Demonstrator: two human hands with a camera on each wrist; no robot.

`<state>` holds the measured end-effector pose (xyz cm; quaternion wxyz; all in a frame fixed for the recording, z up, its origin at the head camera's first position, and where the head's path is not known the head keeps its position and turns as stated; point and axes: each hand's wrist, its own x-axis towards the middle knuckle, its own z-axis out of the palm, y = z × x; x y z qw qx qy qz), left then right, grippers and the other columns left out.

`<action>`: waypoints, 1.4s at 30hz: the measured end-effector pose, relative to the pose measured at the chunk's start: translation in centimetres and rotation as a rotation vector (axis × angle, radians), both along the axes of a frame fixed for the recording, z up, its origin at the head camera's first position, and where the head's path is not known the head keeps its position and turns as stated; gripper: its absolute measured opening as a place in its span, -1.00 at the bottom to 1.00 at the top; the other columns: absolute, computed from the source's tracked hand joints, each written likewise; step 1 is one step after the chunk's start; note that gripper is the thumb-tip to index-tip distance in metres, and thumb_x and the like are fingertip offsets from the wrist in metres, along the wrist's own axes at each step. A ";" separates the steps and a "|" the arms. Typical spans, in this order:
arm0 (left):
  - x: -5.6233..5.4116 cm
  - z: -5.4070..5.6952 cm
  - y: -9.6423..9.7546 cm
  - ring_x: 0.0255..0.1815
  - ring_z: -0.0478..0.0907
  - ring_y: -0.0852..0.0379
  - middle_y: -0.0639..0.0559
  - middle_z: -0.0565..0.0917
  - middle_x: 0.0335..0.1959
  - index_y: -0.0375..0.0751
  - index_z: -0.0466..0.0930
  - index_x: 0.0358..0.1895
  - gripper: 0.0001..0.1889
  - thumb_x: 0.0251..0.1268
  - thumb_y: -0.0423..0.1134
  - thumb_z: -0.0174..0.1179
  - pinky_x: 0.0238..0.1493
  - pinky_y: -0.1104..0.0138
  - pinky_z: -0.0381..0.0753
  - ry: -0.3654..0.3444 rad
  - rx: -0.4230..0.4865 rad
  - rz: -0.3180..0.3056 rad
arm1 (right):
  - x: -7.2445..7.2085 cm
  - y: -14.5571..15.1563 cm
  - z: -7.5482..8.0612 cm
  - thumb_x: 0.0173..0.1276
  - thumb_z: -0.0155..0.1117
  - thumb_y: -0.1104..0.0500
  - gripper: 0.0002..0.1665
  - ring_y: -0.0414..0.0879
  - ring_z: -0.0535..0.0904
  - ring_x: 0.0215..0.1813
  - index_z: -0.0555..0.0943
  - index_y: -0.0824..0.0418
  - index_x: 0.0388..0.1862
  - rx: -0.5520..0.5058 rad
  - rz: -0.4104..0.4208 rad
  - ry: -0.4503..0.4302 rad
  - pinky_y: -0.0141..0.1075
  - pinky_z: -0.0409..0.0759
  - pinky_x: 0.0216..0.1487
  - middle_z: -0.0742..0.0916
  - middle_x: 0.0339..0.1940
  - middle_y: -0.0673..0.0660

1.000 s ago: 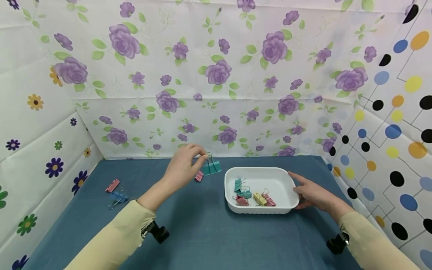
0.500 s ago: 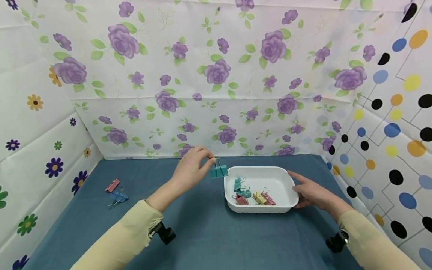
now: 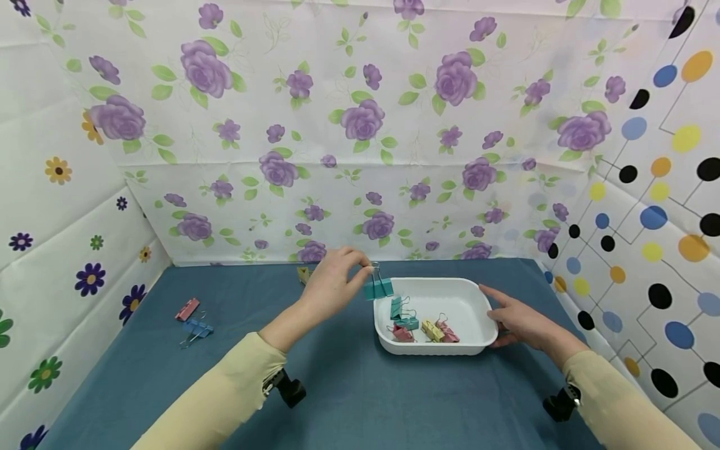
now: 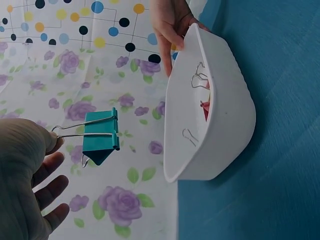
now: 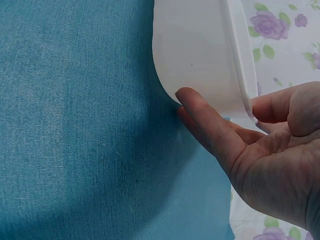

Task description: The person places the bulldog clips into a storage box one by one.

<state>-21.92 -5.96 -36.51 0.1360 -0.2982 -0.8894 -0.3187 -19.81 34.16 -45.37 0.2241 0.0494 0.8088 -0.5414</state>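
Observation:
My left hand [image 3: 334, 281] pinches a teal binder clip [image 3: 379, 288] by its wire handles, just above the tray's left rim. In the left wrist view the clip [image 4: 100, 135] hangs from thumb and fingertip, the other fingers loosely spread. My right hand [image 3: 525, 322] touches the right end of the white tray [image 3: 433, 351], with fairly straight fingers against its rim and outer wall. Inside lie teal clips [image 3: 402, 312], a yellow clip [image 3: 432, 331] and pink clips [image 3: 448, 333], grouped toward the left and middle.
On the blue cloth [image 3: 360, 400] at left lie a pink clip [image 3: 187, 309] and a blue clip [image 3: 198, 329]. A yellow clip [image 3: 304, 275] shows partly behind my left hand. Patterned cloth walls [image 3: 360, 125] enclose the back and sides.
My left hand has moved right with the teal binder clip, from left of the tray to its rim. A yellow clip has come into view behind it. The right hand stays put.

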 end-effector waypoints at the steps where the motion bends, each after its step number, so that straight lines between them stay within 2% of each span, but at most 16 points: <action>1: 0.0 0.0 0.1 0.03 0.56 -0.02 0.06 0.65 -0.04 -0.04 0.71 -0.13 -0.89 0.54 -0.15 0.22 0.08 0.04 0.53 0.000 -0.002 -0.001 | 0.0 0.0 0.0 0.65 -0.08 0.24 -0.15 0.17 0.65 -0.16 -0.21 -0.01 0.74 -0.001 0.000 0.000 0.03 0.74 -0.19 0.47 0.11 0.47; 12: -0.1 -0.4 2.2 0.08 0.55 -0.02 0.04 0.65 0.00 -0.07 0.72 -0.09 -0.85 0.55 -0.13 0.20 0.05 0.05 0.56 -0.031 -0.010 -0.019 | 0.0 -0.1 0.0 0.65 -0.07 0.24 -0.15 0.16 0.65 -0.18 -0.20 0.00 0.74 -0.006 0.001 0.007 0.03 0.74 -0.19 0.49 0.06 0.46; 19: -0.2 -0.4 3.3 0.09 0.55 -0.03 0.05 0.65 -0.02 -0.05 0.71 -0.10 -0.87 0.54 -0.13 0.22 0.10 0.06 0.54 -0.029 -0.021 -0.032 | 0.1 -0.2 0.0 0.64 -0.08 0.25 -0.15 0.17 0.64 -0.18 -0.20 0.00 0.74 -0.001 -0.007 -0.002 0.03 0.74 -0.19 0.49 0.07 0.47; 29: -0.6 -0.7 4.6 0.09 0.56 0.00 0.05 0.65 0.01 -0.03 0.70 -0.09 -0.84 0.58 -0.09 0.17 0.19 0.07 0.51 -0.064 -0.041 -0.056 | 0.0 -0.1 0.0 0.64 -0.08 0.26 -0.14 0.17 0.64 -0.18 -0.20 0.01 0.74 0.002 -0.009 -0.005 0.02 0.74 -0.21 0.47 0.08 0.48; 42: -0.5 -1.3 5.7 0.05 0.55 0.02 0.06 0.62 0.08 -0.02 0.70 -0.04 -0.80 0.59 -0.05 0.14 0.01 0.12 0.53 -0.108 -0.065 -0.039 | 0.1 -0.1 0.1 0.64 -0.08 0.25 -0.14 0.18 0.64 -0.15 -0.20 0.00 0.74 -0.003 -0.007 -0.004 0.05 0.73 -0.17 0.46 0.13 0.49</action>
